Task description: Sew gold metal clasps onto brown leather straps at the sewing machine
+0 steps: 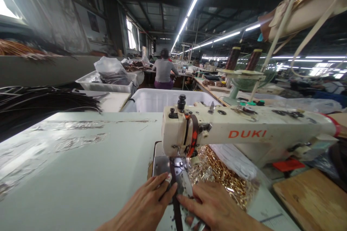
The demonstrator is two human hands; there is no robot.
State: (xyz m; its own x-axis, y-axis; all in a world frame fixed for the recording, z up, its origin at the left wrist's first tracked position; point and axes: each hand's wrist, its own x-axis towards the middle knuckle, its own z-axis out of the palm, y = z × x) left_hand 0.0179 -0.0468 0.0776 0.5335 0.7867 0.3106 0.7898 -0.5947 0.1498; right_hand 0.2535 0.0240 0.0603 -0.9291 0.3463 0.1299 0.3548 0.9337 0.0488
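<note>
A cream sewing machine marked DUKI stands on the pale green table. A narrow dark brown strap runs from under the needle head toward me over the metal plate. My left hand lies on the plate at the strap's left edge, fingers pressed down beside it. My right hand rests flat on the strap's right side, fingers stretched toward the needle. Both hands press the strap between them.
A clear bag of gold metal fittings lies under the machine arm. Dark straps pile at the left. White bins stand behind the table. A wooden board sits at the right. A person sits far back.
</note>
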